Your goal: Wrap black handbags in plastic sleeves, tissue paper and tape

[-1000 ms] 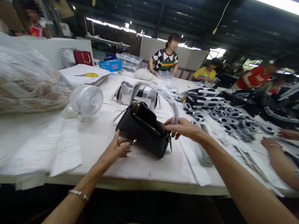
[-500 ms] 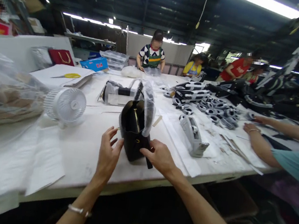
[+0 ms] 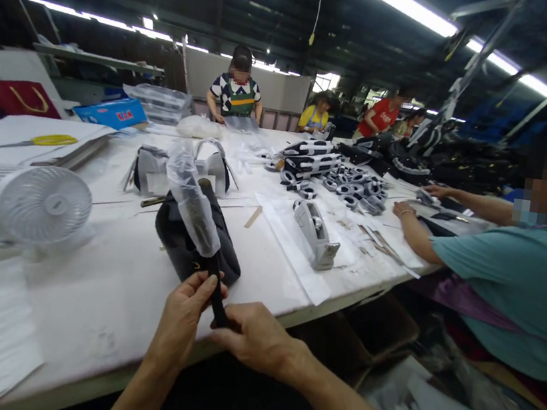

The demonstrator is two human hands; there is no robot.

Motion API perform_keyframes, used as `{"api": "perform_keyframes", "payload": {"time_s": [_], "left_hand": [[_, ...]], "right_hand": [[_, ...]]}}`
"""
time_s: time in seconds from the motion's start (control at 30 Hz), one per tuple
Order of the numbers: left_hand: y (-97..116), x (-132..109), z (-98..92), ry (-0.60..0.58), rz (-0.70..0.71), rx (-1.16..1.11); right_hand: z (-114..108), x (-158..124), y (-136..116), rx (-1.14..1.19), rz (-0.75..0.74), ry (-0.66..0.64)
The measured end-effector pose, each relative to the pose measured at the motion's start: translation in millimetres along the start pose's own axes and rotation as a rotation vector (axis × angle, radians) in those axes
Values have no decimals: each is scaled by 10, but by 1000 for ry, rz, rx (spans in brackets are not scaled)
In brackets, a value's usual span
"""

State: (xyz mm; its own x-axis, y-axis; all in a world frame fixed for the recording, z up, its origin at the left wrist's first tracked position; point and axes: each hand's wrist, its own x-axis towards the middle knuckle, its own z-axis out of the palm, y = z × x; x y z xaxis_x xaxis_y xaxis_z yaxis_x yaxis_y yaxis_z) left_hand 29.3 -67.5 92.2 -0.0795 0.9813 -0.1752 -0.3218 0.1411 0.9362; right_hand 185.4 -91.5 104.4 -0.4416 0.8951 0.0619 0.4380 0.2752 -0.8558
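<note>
A black handbag (image 3: 182, 247) lies on the white table (image 3: 104, 304) close to the near edge. Its black strap (image 3: 215, 295) runs toward me, the upper part wrapped in clear plastic film (image 3: 193, 204). My left hand (image 3: 182, 321) pinches the bare end of the strap with thumb and fingers. My right hand (image 3: 256, 337) is closed around the same strap end from the right, the two hands touching.
A white desk fan (image 3: 39, 204) lies at the left. A tape dispenser (image 3: 315, 231) stands right of the bag; another wrapped bag (image 3: 157, 173) sits behind it. A pile of black-and-white straps (image 3: 338, 173) fills the far right. A person in teal (image 3: 510, 283) works at my right; others stand across the table.
The view swung right. The bag has come nearer the table edge and tipped over. Both hands moved from the bag's sides onto the strap end.
</note>
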Motion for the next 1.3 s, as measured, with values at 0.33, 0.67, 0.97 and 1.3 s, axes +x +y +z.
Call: {"api": "perform_keyframes", "payload": {"time_s": [0.33, 0.67, 0.97, 1.3], "left_hand": [[311, 110, -164, -261, 42, 356], [657, 144, -367, -351, -99, 461], [460, 81, -418, -166, -80, 289], [-28, -61, -667, -63, -229, 148]], "right_hand": [[-1836, -449, 1444, -45, 377, 1058], [-2339, -160, 2050, -290, 481, 735], [-2455, -71, 2176, -313, 584, 594], [-2383, -142, 2053, -267, 520, 756]]}}
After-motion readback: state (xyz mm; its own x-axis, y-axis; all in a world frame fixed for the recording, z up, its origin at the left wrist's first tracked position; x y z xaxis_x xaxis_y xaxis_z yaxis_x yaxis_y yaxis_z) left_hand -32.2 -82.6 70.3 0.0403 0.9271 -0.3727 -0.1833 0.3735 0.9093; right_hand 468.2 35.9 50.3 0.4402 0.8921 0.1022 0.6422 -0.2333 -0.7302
